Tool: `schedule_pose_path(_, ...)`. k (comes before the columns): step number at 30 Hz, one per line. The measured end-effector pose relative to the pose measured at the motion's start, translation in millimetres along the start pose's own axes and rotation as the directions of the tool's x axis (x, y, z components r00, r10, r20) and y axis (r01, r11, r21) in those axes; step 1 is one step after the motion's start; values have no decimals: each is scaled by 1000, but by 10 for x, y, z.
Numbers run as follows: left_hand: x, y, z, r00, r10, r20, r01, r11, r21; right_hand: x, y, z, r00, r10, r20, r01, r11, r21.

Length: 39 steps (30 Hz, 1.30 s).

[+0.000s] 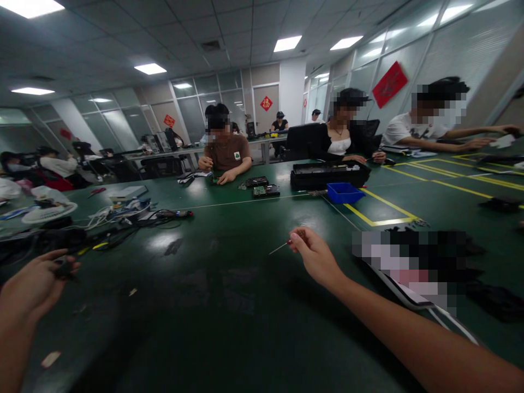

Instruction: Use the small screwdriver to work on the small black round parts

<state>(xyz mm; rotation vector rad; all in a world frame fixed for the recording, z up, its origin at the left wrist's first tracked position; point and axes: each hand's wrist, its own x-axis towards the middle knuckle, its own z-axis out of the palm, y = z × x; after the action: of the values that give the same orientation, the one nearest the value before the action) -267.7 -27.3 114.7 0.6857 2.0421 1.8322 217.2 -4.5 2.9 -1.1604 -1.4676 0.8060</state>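
Note:
My right hand [314, 254] is closed round the red handle of a thin screwdriver [279, 248], over the middle of the green table [229, 349]. Its metal shaft points left and slightly down. At the left edge, my left hand [35, 284] has its fingers curled round a small dark object [64, 268], too blurred to name. That hand is near a heap of black cables. The two hands are far apart.
Cables [164, 217] and a white fan-like part [49, 212] lie at the left. Circuit boards [266, 190], a black case [329, 176] and a blue bin [344, 192] stand ahead. Papers [393, 267] lie at the right. Several people sit across the table.

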Motion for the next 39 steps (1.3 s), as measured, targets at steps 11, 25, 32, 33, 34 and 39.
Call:
schedule_pose_path(11, -1204, -151, 1375, 536, 103, 838, 49, 987, -153, -14, -135, -45, 998, 32, 54, -27, 994, -106)
schedule_pose_path(25, -2128, -772, 1900, 162, 371, 914, -612, 764, -202, 10, -100, -56, 996, -9, -92, 25, 982, 185)
schedule_pose_path(32, -2118, -755, 1897, 188, 371, 909, -612, 769, -188, -2, -108, -29, 998, -9, -57, 18, 989, 144)
schedule_pose_path(33, -2122, -748, 1895, 182, 375, 909, -614, 765, -193, -6, -109, -27, 999, -8, -45, 14, 990, 142)
schedule_pose_path(34, -2125, -743, 1892, 176, 379, 908, -616, 762, -199, -10, -108, -26, 999, -6, -34, 11, 990, 138)
schedule_pose_path(39, -2123, -729, 1883, 168, 383, 908, -614, 762, -208, -24, -115, -22, 1000, -12, -18, 14, 994, 107)
